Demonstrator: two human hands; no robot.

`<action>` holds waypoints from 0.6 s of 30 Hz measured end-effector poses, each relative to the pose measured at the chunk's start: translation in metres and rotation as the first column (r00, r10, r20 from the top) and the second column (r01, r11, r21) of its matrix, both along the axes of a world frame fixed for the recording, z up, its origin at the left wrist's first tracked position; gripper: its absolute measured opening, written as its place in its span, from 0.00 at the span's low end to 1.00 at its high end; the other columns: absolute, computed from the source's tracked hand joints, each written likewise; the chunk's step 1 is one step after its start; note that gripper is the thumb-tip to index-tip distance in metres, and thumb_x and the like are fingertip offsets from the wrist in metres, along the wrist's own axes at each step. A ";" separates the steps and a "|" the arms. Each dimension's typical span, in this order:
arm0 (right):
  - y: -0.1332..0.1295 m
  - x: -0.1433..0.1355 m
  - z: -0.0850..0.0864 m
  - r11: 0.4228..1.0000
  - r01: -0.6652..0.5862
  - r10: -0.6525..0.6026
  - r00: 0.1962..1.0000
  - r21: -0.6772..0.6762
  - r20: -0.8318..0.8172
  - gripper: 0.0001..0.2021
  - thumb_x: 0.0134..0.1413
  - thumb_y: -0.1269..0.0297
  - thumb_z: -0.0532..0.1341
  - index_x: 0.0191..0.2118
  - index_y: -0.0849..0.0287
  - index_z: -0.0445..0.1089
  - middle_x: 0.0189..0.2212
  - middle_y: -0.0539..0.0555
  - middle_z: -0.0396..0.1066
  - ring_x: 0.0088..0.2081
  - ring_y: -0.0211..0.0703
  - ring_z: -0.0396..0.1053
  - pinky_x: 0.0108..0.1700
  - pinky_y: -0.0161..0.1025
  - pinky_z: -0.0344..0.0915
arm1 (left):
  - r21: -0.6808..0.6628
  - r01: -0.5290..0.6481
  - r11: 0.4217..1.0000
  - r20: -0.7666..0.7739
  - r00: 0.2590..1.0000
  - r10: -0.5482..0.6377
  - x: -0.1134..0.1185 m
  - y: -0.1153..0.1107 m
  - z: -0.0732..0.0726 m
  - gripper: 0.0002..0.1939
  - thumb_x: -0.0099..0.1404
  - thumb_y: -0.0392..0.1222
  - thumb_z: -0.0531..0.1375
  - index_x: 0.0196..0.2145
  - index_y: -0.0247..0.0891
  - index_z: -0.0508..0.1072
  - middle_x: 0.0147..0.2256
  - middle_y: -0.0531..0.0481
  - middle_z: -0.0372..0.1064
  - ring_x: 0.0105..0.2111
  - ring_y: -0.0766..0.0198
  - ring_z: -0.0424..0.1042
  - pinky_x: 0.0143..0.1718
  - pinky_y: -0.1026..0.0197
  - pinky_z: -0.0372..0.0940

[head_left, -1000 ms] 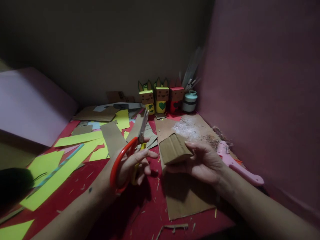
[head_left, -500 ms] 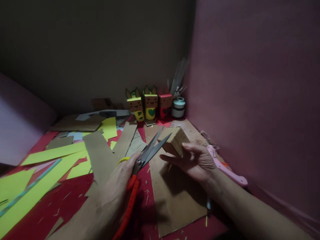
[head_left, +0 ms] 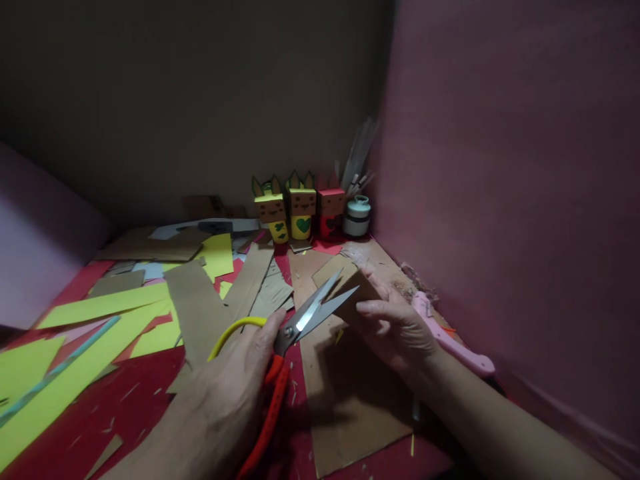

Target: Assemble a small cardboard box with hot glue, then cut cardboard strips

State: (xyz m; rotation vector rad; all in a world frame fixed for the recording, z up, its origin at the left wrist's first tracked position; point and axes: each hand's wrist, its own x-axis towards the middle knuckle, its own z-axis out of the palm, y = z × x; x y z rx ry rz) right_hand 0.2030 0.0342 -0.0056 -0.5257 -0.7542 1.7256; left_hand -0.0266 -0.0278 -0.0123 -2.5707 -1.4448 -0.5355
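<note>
My left hand (head_left: 233, 383) grips a pair of scissors (head_left: 295, 330) with one red and one yellow handle. Their blades stand apart and point up and to the right, at the edge of a small cardboard box (head_left: 357, 287). Whether the blades touch the cardboard or only overlap it, I cannot tell. My right hand (head_left: 397, 327) holds that box from the right, its thumb on the near side; some fingers are hidden behind it. Below lies a flat cardboard sheet (head_left: 350, 427) on the red table surface.
Paper and cardboard scraps (head_left: 150, 313) cover the left side. Along the back stand three cardboard figures, a yellow one (head_left: 270, 210), another yellow one (head_left: 301, 207) and a red one (head_left: 330, 210), beside a pale jar (head_left: 357, 217). A pink-handled tool (head_left: 460, 347) lies by the right wall.
The scissors have moved slightly right, further over the box's edge, and their yellow handle shows more. The box has turned a little in my right hand.
</note>
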 end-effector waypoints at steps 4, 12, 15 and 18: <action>-0.001 -0.001 0.001 1.000 0.012 -0.012 0.999 -0.005 0.036 0.24 0.32 0.76 0.69 0.42 0.55 0.71 0.36 0.49 0.73 0.39 0.45 0.71 0.44 0.41 0.66 | 0.002 -0.009 1.000 -0.032 0.999 0.009 0.001 0.000 0.000 0.29 0.69 0.32 0.42 0.67 0.33 0.44 0.41 0.38 0.71 0.37 0.53 0.76 0.29 0.59 0.71; -0.001 -0.001 0.000 1.000 0.005 -0.004 0.996 -0.013 0.084 0.27 0.29 0.75 0.70 0.42 0.53 0.68 0.37 0.48 0.72 0.40 0.44 0.70 0.46 0.40 0.65 | -0.036 0.061 0.998 0.079 0.995 -0.058 -0.002 0.001 -0.007 0.28 0.68 0.32 0.43 0.65 0.33 0.50 0.47 0.36 0.72 0.42 0.52 0.76 0.39 0.54 0.74; 0.000 -0.001 -0.001 1.000 0.000 0.002 0.996 -0.023 0.090 0.28 0.29 0.76 0.70 0.42 0.53 0.67 0.37 0.48 0.73 0.41 0.46 0.71 0.48 0.42 0.65 | -0.021 0.107 0.994 0.114 0.988 -0.104 -0.004 0.001 -0.006 0.27 0.68 0.32 0.44 0.64 0.35 0.53 0.47 0.37 0.73 0.44 0.53 0.76 0.41 0.55 0.74; -0.001 -0.002 -0.001 1.000 -0.006 0.008 0.996 -0.016 0.087 0.28 0.30 0.76 0.70 0.42 0.52 0.67 0.37 0.48 0.73 0.42 0.46 0.71 0.50 0.43 0.64 | -0.018 0.077 0.997 0.091 0.993 -0.075 -0.005 -0.001 -0.005 0.27 0.68 0.33 0.45 0.63 0.33 0.56 0.48 0.37 0.73 0.44 0.52 0.76 0.41 0.55 0.74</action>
